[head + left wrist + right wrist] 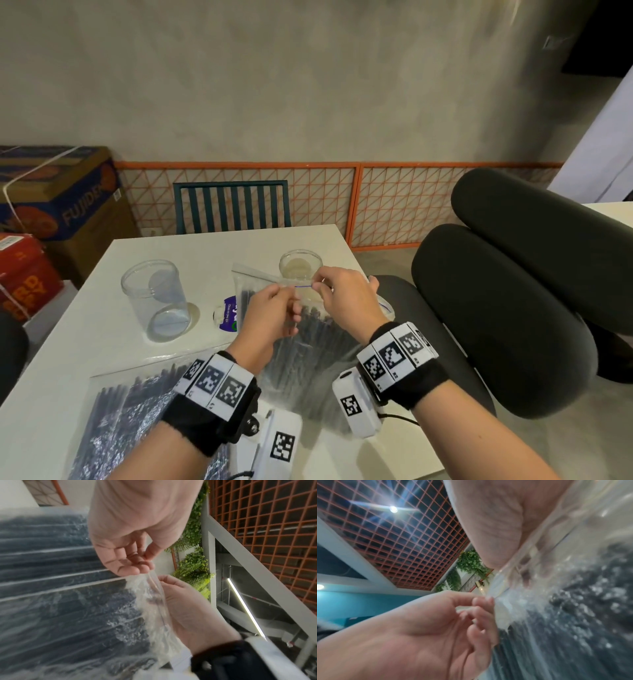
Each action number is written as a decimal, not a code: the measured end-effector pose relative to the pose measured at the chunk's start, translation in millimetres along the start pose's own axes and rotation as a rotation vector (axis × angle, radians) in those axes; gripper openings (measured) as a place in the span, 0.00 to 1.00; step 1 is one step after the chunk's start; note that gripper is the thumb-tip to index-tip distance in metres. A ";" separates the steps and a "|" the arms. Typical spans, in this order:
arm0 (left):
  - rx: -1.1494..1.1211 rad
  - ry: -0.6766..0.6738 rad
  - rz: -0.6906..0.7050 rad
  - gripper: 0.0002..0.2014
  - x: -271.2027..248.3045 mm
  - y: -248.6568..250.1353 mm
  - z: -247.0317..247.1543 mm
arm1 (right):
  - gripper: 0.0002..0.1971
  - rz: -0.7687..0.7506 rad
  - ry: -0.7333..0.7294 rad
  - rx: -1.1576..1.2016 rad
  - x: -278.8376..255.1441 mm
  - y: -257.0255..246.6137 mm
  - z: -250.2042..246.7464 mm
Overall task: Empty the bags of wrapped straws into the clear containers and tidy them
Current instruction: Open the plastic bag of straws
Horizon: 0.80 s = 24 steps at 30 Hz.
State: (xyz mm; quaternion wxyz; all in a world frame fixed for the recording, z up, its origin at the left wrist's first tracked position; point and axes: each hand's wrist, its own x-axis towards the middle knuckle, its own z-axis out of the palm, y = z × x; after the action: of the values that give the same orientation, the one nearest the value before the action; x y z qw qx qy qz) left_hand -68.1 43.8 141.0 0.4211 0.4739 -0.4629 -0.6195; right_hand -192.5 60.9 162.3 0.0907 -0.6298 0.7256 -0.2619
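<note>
Both hands hold a clear zip bag of dark wrapped straws up over the white table. My left hand pinches the bag's top edge, and my right hand pinches it just to the right, by the blue zip line. In the left wrist view, the left hand and right hand both pinch the bag mouth. A second bag of straws lies flat at the near left. Two clear containers stand upright, one at the left, one behind the hands.
A round lid with a purple label lies between the containers. A teal chair stands behind the table, a black padded chair close on the right. Cardboard boxes are stacked at the left.
</note>
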 end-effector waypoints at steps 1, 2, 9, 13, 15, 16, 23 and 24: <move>-0.012 -0.002 -0.012 0.10 -1.8 -2.2 -2.2 | 0.08 0.043 0.014 0.020 4.8 1.7 0.6; -0.024 -0.002 -0.025 0.11 -3.5 -5.4 -4.8 | 0.08 0.095 0.036 0.045 9.5 3.5 0.4; 0.054 -0.133 -0.073 0.12 -11.7 -5.8 -13.9 | 0.05 -0.062 -0.057 0.146 9.2 -14.6 11.1; 0.114 0.045 -0.028 0.14 -2.8 8.7 -19.2 | 0.05 -0.120 -0.072 0.152 6.1 -25.4 20.4; 0.150 0.115 0.025 0.13 2.2 10.3 -26.9 | 0.06 -0.129 -0.078 0.141 7.5 -25.9 23.9; 0.155 0.126 0.041 0.13 3.1 9.2 -29.9 | 0.06 -0.128 -0.076 0.138 8.9 -25.4 24.9; 0.066 0.144 -0.087 0.13 -20.7 -3.6 -48.4 | 0.10 0.148 0.008 0.156 33.6 -4.7 13.5; 0.115 0.103 -0.118 0.12 -25.5 -5.8 -51.7 | 0.10 0.158 -0.005 0.142 35.4 -0.9 14.3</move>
State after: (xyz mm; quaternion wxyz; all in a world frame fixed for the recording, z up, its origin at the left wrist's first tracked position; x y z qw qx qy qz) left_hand -13.1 60.6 134.1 0.3793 0.5549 -0.4467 -0.5905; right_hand -191.9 23.0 157.7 0.1574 -0.5633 0.7523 -0.3034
